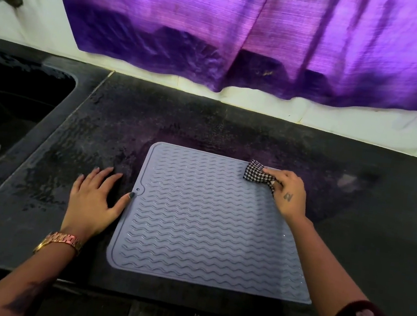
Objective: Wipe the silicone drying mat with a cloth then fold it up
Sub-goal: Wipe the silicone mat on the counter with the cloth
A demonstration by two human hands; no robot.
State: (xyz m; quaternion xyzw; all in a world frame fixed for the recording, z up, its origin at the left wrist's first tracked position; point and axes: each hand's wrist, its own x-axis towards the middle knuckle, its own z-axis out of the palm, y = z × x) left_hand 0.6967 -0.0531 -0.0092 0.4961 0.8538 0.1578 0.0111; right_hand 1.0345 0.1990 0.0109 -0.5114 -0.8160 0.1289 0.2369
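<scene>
My silicone drying mat (210, 219) lies flat in the lower middle of the frame, unfolded, its wavy ribs running across from left to right. It is close to square, so I cannot name a long axis with any certainty; its near edge sits by the front lip of the counter and its far edge points toward the wall. A small hole tab marks its left edge.

There is one mat, one cloth and my two hands. My right hand (290, 195) pinches the checked cloth (258, 175) between thumb and fingers, bunched small, and presses it on the mat's upper right corner. My left hand (93, 201) lies flat on the counter just left of the mat, fingers spread and straight, holding nothing, with the thumb tip touching the mat's left edge beside the tab. A gold watch (61, 242) is on that wrist.

The dark stone counter (381, 207) looks damp and mottled. A black sink (3, 115) sits at the left of the frame, and a purple curtain (245, 30) hangs over the white wall above.
</scene>
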